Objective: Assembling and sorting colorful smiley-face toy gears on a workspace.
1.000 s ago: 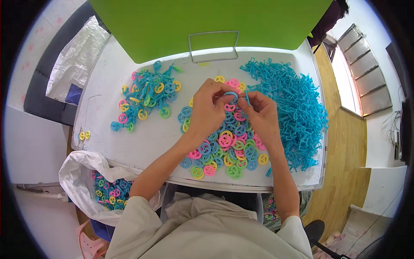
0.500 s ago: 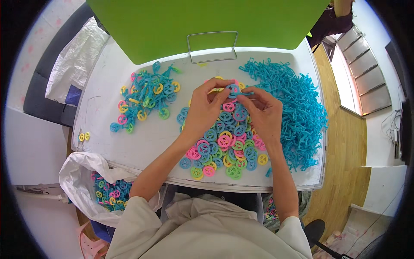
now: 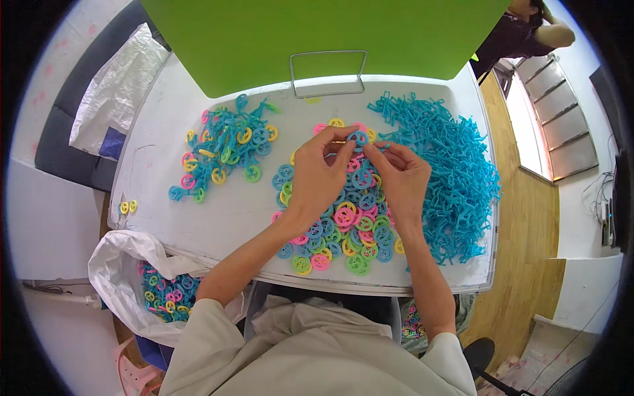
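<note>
Over the pile of small plastic wheels [image 3: 347, 216], my two hands meet. My left hand [image 3: 318, 175] pinches a blue spoked wheel [image 3: 358, 138] between thumb and fingers. Close against it, the thumb and fingers of my right hand [image 3: 404, 179] are pressed together around a thin blue plastic piece, mostly hidden by the fingers. The loose wheels below are blue, pink, yellow and green. To the right spreads a large heap of thin blue plastic pieces [image 3: 462, 178]. At the left lies a heap of blue pieces with coloured wheels on them [image 3: 231, 145].
A green panel [image 3: 317, 39] with a wire handle [image 3: 328, 53] stands at the table's back. Two yellow wheels [image 3: 128, 207] lie by the left edge. Below it, a white sack [image 3: 119, 264] holds more wheeled pieces. Another person [image 3: 515, 36] is at the far right.
Both hands stay together at nearly the same place, the blue wheel still between them. The other person at the far right has come further into view, with an arm raised.
</note>
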Demonstrator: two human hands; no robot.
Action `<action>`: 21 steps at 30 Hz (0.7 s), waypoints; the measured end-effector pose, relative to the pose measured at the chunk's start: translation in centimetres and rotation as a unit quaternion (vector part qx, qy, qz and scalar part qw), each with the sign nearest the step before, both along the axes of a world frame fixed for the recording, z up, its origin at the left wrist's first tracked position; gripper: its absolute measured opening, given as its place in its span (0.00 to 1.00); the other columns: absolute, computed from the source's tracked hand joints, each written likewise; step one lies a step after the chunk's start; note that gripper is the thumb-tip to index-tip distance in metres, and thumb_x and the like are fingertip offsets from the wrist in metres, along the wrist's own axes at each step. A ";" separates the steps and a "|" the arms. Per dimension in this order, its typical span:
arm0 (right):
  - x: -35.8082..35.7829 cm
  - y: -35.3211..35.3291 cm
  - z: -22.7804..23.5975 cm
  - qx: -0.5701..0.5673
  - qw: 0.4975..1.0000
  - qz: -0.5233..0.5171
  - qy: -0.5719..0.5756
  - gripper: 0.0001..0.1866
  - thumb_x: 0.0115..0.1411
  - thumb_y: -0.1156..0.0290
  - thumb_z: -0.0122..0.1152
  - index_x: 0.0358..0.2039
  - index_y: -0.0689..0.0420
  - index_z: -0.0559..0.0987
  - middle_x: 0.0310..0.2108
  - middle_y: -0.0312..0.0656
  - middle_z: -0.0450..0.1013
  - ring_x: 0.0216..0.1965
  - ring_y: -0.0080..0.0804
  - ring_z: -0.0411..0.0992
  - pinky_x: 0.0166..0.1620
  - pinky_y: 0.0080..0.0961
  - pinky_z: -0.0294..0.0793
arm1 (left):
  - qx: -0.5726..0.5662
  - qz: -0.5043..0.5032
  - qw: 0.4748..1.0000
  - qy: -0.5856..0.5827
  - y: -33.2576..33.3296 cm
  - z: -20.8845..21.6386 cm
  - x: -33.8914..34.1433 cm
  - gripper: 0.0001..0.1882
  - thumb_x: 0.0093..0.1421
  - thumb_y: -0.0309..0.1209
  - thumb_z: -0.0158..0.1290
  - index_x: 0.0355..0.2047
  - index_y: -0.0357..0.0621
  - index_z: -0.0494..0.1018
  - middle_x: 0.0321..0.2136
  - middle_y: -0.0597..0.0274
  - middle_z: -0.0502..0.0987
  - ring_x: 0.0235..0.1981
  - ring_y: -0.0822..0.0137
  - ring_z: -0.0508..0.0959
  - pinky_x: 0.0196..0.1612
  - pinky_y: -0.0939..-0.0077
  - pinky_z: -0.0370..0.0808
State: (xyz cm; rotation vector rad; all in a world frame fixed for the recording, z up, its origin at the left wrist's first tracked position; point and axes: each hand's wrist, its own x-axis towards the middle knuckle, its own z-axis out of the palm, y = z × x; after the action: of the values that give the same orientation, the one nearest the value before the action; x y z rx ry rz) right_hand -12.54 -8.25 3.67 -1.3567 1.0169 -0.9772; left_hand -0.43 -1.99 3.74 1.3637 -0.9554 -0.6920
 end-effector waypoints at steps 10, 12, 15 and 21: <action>-0.3 -0.4 -0.4 -0.077 0.997 0.023 -0.005 0.08 0.52 0.76 0.67 0.33 0.63 0.80 0.26 0.37 0.77 0.27 0.17 0.73 0.30 0.12 0.70 | -0.036 -0.053 0.991 0.115 -0.2 -0.1 1.2 0.12 0.62 0.21 0.48 0.46 0.34 0.70 0.40 0.58 0.76 0.40 0.70 0.77 0.45 0.77 0.76; -1.0 -1.1 -0.3 -0.099 0.987 0.121 -0.022 0.08 0.54 0.79 0.64 0.36 0.63 0.80 0.30 0.38 0.78 0.31 0.18 0.73 0.33 0.13 0.72 | -0.013 -0.094 0.979 0.183 -0.2 0.0 1.7 0.11 0.63 0.23 0.47 0.46 0.35 0.69 0.40 0.58 0.75 0.41 0.68 0.77 0.48 0.75 0.76; -1.2 -1.6 0.0 -0.095 0.979 0.173 -0.052 0.10 0.56 0.81 0.59 0.40 0.64 0.79 0.33 0.39 0.78 0.36 0.19 0.73 0.38 0.15 0.73 | -0.023 -0.052 0.977 0.208 -0.2 0.9 1.8 0.10 0.64 0.24 0.45 0.44 0.35 0.70 0.38 0.56 0.76 0.37 0.70 0.78 0.42 0.77 0.77; -5.1 -5.5 0.5 -0.314 0.914 -0.051 0.252 0.14 0.54 0.78 0.59 0.42 0.57 0.79 0.37 0.43 0.78 0.36 0.31 0.75 0.42 0.26 0.73 | -0.051 0.211 0.962 -0.166 0.7 2.6 9.7 0.10 0.65 0.33 0.46 0.40 0.43 0.75 0.33 0.62 0.77 0.30 0.67 0.79 0.31 0.74 0.72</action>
State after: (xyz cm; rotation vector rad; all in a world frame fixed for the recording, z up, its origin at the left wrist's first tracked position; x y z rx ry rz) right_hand -17.63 -13.71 4.16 -2.1892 1.2140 -1.1115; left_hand 9.23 -1.30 6.32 1.5540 -0.9033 -0.0893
